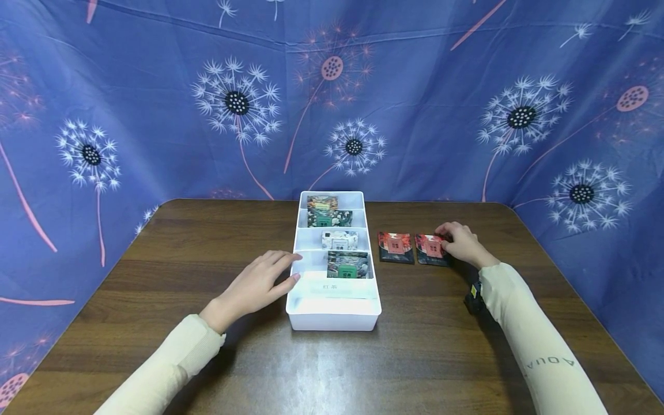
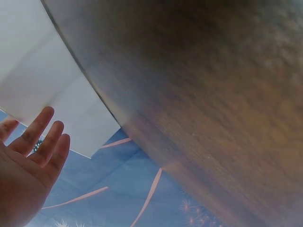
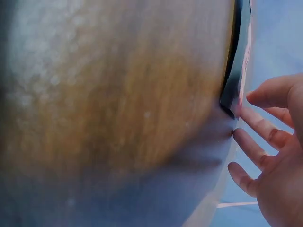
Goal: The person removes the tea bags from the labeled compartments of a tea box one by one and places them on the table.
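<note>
A white divided box (image 1: 334, 321) stands on the table, holding flat sachets in its compartments. At its left wall, my left hand (image 1: 259, 282) rests its fingertips near the rim, fingers extended; in the left wrist view the hand (image 2: 33, 165) shows beside the white side wall (image 2: 57, 71). Two red-and-black tea sachets lie to the right of the box: a left one (image 1: 396, 246) and a right one (image 1: 432, 248). My right hand (image 1: 463, 245) touches the right sachet's right edge. In the right wrist view its thumb and forefinger are at the sachet's corner (image 3: 230, 97), other fingers spread.
Inside the box are a yellowish sachet (image 1: 323, 202), a dark green floral one (image 1: 332, 218), a white one (image 1: 339, 240) and green-labelled ones (image 1: 349, 266). A paper label (image 1: 332, 287) lies towards the front. A blue dandelion-print cloth (image 1: 425, 115) hangs behind the brown table (image 1: 218, 230).
</note>
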Demonstrator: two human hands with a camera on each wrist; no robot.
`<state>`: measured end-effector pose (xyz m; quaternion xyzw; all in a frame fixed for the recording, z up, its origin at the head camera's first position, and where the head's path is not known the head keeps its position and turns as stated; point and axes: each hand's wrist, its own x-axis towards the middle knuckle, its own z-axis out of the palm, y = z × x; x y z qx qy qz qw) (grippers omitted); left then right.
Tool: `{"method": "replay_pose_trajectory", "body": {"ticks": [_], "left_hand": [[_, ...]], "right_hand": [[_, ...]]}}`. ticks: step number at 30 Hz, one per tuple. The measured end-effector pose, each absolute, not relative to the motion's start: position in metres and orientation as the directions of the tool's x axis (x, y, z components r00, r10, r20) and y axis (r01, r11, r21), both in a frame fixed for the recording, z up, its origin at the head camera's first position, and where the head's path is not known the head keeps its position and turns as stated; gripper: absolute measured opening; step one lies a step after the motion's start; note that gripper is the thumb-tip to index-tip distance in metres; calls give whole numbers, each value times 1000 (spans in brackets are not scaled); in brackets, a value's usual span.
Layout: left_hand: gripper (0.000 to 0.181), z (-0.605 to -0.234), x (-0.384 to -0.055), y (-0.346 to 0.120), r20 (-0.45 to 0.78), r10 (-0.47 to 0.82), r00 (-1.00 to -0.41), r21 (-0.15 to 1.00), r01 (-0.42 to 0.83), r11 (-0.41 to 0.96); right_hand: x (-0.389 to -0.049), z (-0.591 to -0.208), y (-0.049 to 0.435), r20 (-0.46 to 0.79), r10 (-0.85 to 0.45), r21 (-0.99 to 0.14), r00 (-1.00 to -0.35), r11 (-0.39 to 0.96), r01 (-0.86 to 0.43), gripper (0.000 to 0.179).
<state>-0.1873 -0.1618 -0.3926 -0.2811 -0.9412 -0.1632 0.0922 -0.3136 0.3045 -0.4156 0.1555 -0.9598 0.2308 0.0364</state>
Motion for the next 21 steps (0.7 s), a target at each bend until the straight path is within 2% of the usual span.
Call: {"method": "replay_pose_trajectory", "body": {"ticks": [7,13,21], "left_hand": [[47,-392,-188,-161,278,503,-818,243,567,787],[52,-392,-188,-162,283,504,-816,240,569,786],[47,-393,-187,-162,269,499,-824,247,560,791]], "right_hand": [[-310,-405,300,126,-297,-445,-946,836,-322,30],[-304,-390,287,165,-348,-466,-923,797,-384,32],[-292,-379,265,190,-404,-474,-895,760,-445,33]]}}
